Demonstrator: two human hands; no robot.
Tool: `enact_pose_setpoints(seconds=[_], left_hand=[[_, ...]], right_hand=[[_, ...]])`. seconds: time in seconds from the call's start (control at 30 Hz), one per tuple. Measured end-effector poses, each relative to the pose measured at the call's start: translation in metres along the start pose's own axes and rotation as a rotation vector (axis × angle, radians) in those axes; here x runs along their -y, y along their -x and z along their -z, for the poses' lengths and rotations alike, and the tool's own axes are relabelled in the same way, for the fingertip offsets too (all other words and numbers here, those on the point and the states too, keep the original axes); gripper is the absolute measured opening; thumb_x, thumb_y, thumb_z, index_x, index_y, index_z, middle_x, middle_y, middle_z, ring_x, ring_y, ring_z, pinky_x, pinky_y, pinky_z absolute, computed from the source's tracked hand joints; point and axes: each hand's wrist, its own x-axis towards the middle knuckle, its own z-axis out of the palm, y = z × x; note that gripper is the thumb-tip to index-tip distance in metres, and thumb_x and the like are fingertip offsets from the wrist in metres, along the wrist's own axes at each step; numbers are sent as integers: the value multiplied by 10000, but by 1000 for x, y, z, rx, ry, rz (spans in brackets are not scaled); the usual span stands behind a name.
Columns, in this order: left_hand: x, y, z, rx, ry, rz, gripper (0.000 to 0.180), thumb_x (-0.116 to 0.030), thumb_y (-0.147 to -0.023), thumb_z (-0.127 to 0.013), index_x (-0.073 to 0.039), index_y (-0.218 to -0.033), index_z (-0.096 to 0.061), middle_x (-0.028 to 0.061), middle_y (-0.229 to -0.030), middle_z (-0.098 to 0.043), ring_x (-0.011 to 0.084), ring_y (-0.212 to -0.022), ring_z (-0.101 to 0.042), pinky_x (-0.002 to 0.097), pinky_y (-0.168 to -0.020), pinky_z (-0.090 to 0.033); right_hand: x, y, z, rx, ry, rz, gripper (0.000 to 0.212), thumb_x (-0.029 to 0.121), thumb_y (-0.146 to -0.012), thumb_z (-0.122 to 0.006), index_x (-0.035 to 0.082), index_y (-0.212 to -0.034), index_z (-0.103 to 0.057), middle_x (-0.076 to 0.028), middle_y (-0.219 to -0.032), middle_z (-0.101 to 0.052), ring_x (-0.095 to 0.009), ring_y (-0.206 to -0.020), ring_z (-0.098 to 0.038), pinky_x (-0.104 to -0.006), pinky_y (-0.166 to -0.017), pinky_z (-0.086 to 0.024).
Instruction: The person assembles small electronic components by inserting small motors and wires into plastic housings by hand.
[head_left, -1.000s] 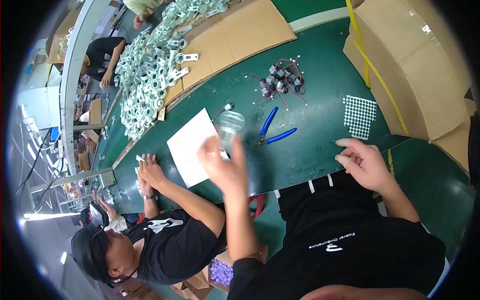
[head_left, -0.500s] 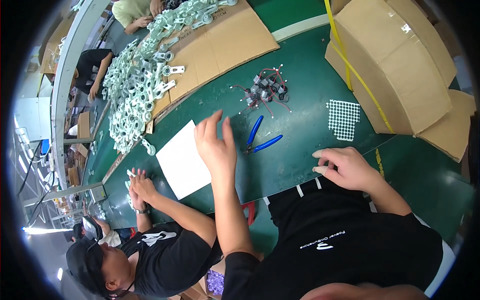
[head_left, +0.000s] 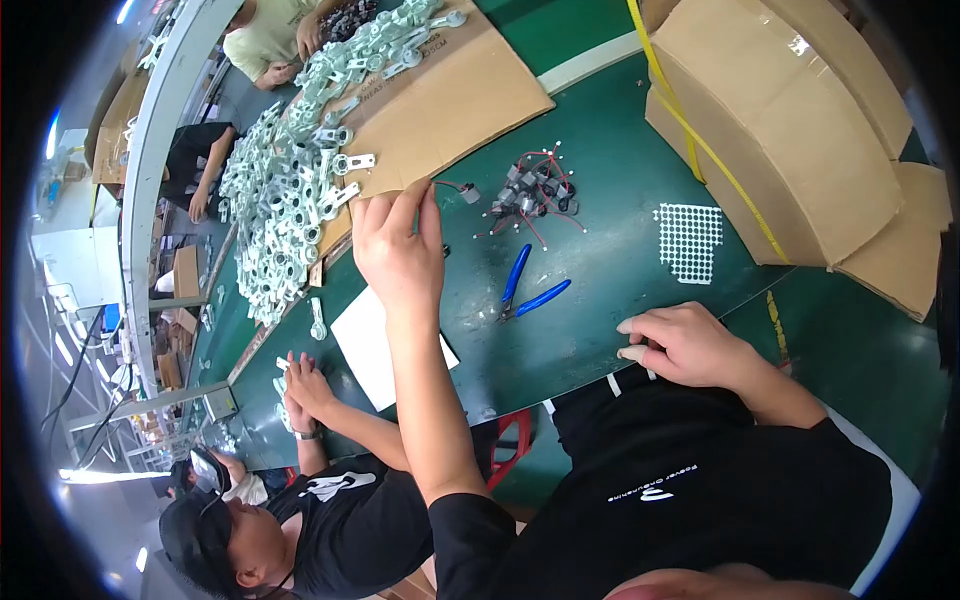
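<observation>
My left hand (head_left: 402,250) is raised over the table, its fingertips pinched on the end of a thin red wire (head_left: 447,184). A small grey motor-like part (head_left: 470,193) hangs off the wire's other end. Just right of it lies a pile of similar wired grey parts (head_left: 528,192). Blue-handled pliers (head_left: 540,298) rest spread on the green table below the pile. A white sheet (head_left: 368,345) is partly covered by my left forearm. My right hand (head_left: 688,343) rests by the near table edge, thumb and forefinger apart, nothing between them; pale covers sit on the fingertips.
A sheet of small round dark stickers (head_left: 690,243) lies to the right. Beyond it stands a large cardboard box (head_left: 770,130) with a yellow strap. Pale green plastic parts (head_left: 285,200) are heaped beside flat cardboard (head_left: 480,85). A co-worker's hands (head_left: 308,390) work at the left.
My left hand has moved up and left and now pinches a red wire with a grey part on it. My right hand stays near the table edge. The view has shifted slightly.
</observation>
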Motion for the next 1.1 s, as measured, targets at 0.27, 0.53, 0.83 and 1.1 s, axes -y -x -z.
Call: enact_pose_setpoints(seconds=[0.27, 0.53, 0.83, 1.1], left_hand=[[-65, 21, 36, 146, 70, -84, 345, 11, -891, -884, -54, -1230, -906, 98, -1056, -758, 310, -973, -708, 449, -854, -589], [-113, 35, 67, 262, 180, -201, 484, -91, -809, -900, -45, -1291, -885, 43, -1037, -675, 237, -940, -685, 392, -759, -515], [-118, 29, 70, 337, 193, -205, 414, -111, -885, -900, -38, -1293, -882, 44, -1042, -671, 227, -930, -682, 383, -757, -510], [-126, 33, 67, 337, 184, -138, 454, -32, -795, -979, -51, -1240, -895, 51, -1025, -708, 254, -891, -696, 396, -760, -557]], right_hand=[[18, -44, 10, -393, -89, 62, 322, 79, -995, -921, 20, -1288, -802, -140, -1105, -819, -310, -944, -793, -408, -794, -625], [30, -79, 35, -362, -223, 276, 341, 21, -903, -967, 20, -1218, -839, -147, -1195, -820, -360, -1148, -767, -461, -1027, -620], [25, -84, 26, -326, -432, 246, 207, -27, -908, -945, 25, -1086, -852, -109, -1229, -819, -356, -1268, -748, -476, -1079, -605], [13, -90, 17, -407, -227, 318, 277, -2, -860, -985, 50, -1111, -880, -91, -1282, -803, -352, -1282, -727, -472, -1070, -608]])
